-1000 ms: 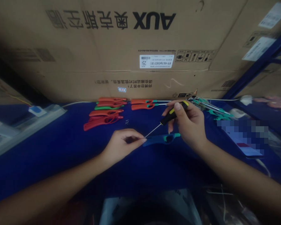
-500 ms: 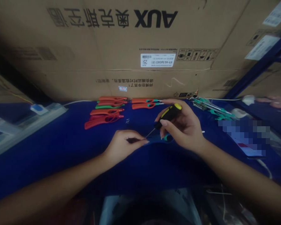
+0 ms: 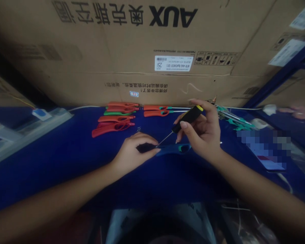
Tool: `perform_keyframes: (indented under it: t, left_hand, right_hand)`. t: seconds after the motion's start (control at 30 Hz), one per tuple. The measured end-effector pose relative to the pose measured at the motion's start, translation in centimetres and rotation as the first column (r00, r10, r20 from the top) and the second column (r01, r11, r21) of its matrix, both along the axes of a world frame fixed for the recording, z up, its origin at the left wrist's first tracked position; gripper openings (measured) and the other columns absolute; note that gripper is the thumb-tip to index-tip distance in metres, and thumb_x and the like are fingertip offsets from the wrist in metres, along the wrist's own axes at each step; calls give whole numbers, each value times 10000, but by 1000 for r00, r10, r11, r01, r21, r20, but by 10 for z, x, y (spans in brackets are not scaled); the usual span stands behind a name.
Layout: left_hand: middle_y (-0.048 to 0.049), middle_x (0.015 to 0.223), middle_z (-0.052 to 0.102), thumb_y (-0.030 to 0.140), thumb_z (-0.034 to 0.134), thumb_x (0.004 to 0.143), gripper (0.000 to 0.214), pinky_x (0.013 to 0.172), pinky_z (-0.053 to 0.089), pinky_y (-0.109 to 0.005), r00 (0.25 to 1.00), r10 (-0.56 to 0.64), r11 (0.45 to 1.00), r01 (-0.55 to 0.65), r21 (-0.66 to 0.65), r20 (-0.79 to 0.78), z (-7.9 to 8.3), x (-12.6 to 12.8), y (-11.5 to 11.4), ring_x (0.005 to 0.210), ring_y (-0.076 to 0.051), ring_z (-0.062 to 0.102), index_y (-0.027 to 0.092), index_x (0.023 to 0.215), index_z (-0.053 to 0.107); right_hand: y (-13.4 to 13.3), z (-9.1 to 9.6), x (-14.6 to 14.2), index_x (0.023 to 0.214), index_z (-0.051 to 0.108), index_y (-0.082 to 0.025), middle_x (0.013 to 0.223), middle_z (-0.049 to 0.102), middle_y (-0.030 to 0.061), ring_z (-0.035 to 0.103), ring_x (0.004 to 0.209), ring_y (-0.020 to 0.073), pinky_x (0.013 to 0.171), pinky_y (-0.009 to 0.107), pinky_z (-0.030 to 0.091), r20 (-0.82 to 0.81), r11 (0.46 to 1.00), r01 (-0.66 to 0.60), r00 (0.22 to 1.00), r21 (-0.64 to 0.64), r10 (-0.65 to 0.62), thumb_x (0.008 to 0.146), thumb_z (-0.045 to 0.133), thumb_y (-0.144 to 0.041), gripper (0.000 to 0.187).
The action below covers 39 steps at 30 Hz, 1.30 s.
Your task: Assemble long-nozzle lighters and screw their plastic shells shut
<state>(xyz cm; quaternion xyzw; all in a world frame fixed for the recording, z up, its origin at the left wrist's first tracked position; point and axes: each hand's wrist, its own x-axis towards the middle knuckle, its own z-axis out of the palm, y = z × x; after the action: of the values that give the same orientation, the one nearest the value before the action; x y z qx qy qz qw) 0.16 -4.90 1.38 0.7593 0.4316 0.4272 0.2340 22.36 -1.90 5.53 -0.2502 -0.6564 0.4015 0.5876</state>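
Note:
A blue stick lighter [image 3: 171, 149] with a teal trigger lies level over the table, its left end pinched between the thumb and fingers of my left hand [image 3: 128, 152]. My right hand [image 3: 207, 130] is closed round the black and yellow handle of a screwdriver [image 3: 189, 118]. The thin shaft slants down to the left, and its tip meets the lighter beside my left fingertips. Whether the tip sits in a screw or a seam is too small to tell. My right wrist hides the far end of the lighter.
Red, orange and green lighter shells [image 3: 113, 128] lie at the back left. Beside them are two orange lighters [image 3: 156, 113] with metal rods. Metal rods with teal parts [image 3: 235, 120] are piled at the back right, near a pixelated phone-like object [image 3: 266, 152]. A cardboard box [image 3: 122, 61] stands behind the blue table.
My right hand has risen slightly with the screwdriver, and its handle has turned, showing less yellow. The left hand still holds the blue lighter. The whole view has shifted slightly.

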Motion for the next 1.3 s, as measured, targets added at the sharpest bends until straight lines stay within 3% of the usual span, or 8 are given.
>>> perform_keyframes:
  t: [0.2, 0.47, 0.7, 1.13, 1.3]
  left_hand:
    - [-49, 947, 779, 226, 787, 826, 7, 924, 512, -380, 999, -26, 995, 22, 102, 41, -5, 0, 2, 909, -208, 715, 221, 830, 789]
    - [-35, 967, 787, 207, 799, 810, 28, 898, 539, -355, 997, -76, 992, 76, 100, -6, -7, 2, 3, 915, -193, 721, 231, 824, 798]
    - [-67, 1146, 757, 281, 881, 697, 494, 1009, 542, -433, 992, -50, 998, 46, -43, -117, -11, -1, 3, 1054, -250, 713, 211, 1160, 720]
    - [-47, 1092, 769, 178, 812, 739, 376, 954, 562, -385, 983, -82, 995, 70, -77, -162, -11, 1, 3, 1006, -229, 720, 222, 1107, 745]
    - [-45, 1075, 772, 183, 823, 738, 380, 930, 565, -361, 978, -88, 995, 78, -63, -190, -10, 2, 3, 981, -222, 724, 210, 1109, 745]
  right_hand:
    - [4, -6, -2, 1316, 425, -326, 910, 656, 3, 629, 533, 120, 433, 269, 588, 57, 988, -23, 998, 152, 14, 921, 695, -303, 479]
    - [0, -7, -3, 1328, 426, -318, 910, 643, 10, 634, 539, 113, 453, 261, 610, 134, 978, -61, 990, 201, 34, 944, 665, -279, 454]
    - [2, -9, -2, 1341, 433, -295, 907, 656, 11, 643, 546, 110, 467, 255, 622, 173, 970, -42, 985, 241, 0, 942, 665, -250, 463]
    - [4, -15, 1, 1361, 439, -298, 1011, 658, 45, 660, 589, 118, 507, 269, 631, 257, 960, -87, 966, 266, 17, 933, 673, -241, 491]
    - [3, -14, -1, 1375, 444, -302, 1240, 635, 92, 667, 634, 111, 531, 270, 631, 272, 946, -89, 962, 310, 1, 924, 683, -236, 515]
